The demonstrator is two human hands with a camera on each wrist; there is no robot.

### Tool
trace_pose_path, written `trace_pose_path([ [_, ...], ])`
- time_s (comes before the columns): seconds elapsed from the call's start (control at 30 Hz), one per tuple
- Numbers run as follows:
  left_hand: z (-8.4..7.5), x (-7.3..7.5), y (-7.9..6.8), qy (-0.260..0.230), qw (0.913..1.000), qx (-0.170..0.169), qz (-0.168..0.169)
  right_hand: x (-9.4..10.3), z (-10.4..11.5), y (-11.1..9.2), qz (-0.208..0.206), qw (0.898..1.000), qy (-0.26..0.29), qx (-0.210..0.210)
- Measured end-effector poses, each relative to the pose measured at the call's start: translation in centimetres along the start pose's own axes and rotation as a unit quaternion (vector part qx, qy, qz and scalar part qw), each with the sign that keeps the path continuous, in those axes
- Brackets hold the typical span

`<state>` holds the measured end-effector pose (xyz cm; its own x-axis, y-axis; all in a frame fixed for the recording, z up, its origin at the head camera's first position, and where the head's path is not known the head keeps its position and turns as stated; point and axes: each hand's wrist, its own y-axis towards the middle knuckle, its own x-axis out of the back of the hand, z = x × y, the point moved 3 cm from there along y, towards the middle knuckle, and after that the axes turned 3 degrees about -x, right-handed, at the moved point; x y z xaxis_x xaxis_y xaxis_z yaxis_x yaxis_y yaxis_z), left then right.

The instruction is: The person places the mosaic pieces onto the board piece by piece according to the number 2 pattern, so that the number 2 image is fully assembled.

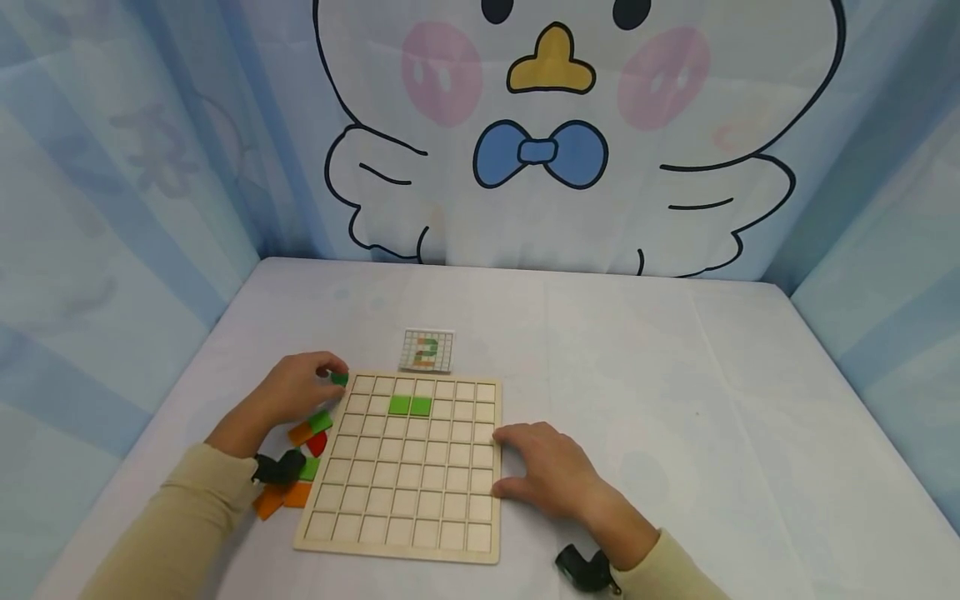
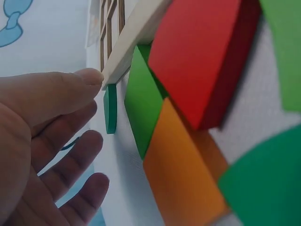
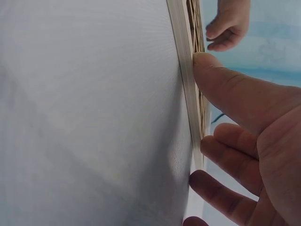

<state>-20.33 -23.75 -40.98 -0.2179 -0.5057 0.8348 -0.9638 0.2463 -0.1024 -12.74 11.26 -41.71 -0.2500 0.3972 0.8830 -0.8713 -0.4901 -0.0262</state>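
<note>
A wooden grid board [image 1: 397,546] lies on the table with two light green square tiles [image 1: 410,406] in its second row. My left hand [image 1: 294,385] is at the board's far left corner, its thumb beside the edge and its fingers loosely bent. Close to the fingertips lies a dark green piece [image 2: 110,110]; no firm hold on it shows. My right hand [image 1: 551,468] touches the board's right edge with thumb and fingertips, also seen against the wooden rim in the right wrist view.
Left of the board are loose pieces: a red piece [image 2: 195,61], orange pieces [image 1: 298,495] and light green pieces [image 1: 321,421], partly under my left wrist. A pattern card [image 1: 427,350] lies beyond the board. A printed curtain [image 1: 555,208] stands behind the table.
</note>
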Motion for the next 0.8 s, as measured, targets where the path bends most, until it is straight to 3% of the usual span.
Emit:
trace_pose_path([
  [0.8,-0.09,-0.45,0.65,0.031,0.9995,0.009,-0.004,-0.05,0.04,-0.01,-0.004,1.000,-0.005,0.002],
])
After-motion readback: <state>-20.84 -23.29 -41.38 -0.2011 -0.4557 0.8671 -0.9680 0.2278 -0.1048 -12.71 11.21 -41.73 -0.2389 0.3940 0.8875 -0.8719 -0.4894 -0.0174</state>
